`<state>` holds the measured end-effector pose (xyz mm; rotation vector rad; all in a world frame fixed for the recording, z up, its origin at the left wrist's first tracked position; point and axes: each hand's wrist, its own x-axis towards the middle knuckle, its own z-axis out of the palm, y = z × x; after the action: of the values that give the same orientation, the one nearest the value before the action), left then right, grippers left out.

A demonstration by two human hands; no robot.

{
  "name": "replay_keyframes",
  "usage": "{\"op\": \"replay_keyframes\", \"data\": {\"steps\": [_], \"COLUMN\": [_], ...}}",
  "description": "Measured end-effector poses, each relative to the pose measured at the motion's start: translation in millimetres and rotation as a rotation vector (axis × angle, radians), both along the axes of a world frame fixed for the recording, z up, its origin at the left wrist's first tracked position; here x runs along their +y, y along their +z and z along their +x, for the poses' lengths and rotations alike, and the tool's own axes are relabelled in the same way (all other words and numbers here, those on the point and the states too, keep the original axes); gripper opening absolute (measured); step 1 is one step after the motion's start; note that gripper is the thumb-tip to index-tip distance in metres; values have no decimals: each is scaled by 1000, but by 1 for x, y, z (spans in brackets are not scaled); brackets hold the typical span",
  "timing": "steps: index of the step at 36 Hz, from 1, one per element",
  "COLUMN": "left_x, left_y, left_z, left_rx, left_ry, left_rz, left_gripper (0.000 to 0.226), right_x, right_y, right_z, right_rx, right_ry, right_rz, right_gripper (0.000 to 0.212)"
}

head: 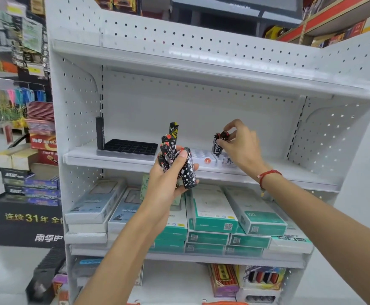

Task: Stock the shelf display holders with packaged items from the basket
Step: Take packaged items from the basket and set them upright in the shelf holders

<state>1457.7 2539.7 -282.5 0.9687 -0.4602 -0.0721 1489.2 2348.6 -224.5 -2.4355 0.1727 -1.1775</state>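
My left hand (168, 175) grips a bunch of several black patterned lighters (173, 155) in front of the middle shelf, their red tops pointing up. My right hand (239, 148) pinches the tops of two black lighters (218, 143) and holds them upright over the white display holder (201, 154) on the shelf. A black gridded display holder (129, 148) lies on the same shelf to the left, with one tall black item (99, 132) standing at its left end. An orange basket rim (223, 303) peeks in at the bottom edge.
The white pegboard shelf unit (289, 170) has free board right of the white holder. Stacked teal and white boxes (214, 216) fill the shelf below. Colourful packs (263, 277) sit on the lowest shelf. A black floor display with boxes (25, 194) stands left.
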Motion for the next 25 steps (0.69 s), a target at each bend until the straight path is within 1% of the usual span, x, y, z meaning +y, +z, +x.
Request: {"op": "replay_keyframes", "data": {"steps": [3,8,12,13,16,18,20,22,25], "left_x": [1,2,2,2,2,2,3,4,3], "left_y": [-1,-2,-3,-3,-2,-2,-3,-3,-4], "left_z": [0,-1,-2,-2,-2,-2,-2,-3,-3], "left_rx": [5,-3,7,12,24,24,21,27,45], "left_ry": [-7,-22,-22,-22,-20,-22,-26,-29,-43], "left_rz": [7,46,62,62,63,66,71,74,67], "left_gripper": [19,26,23,23,23,24,24,22,19], "right_x": [-1,-9,-11,-10,-4,-1,-3,-4,-2], "right_y": [1,17,21,20,20,22,23,23,20], "right_z": [0,0,5,7,7,5,4,3,6], "right_rx": [70,207,301,317,329,326,351,368,331], "right_ry": [-19,37,18,15,-13,-33,-18,-11,-27], "right_rz": [-17,120,282,307,261,225,232,235,216], "right_gripper": [27,28,48,49,33,30,22,23,23]}}
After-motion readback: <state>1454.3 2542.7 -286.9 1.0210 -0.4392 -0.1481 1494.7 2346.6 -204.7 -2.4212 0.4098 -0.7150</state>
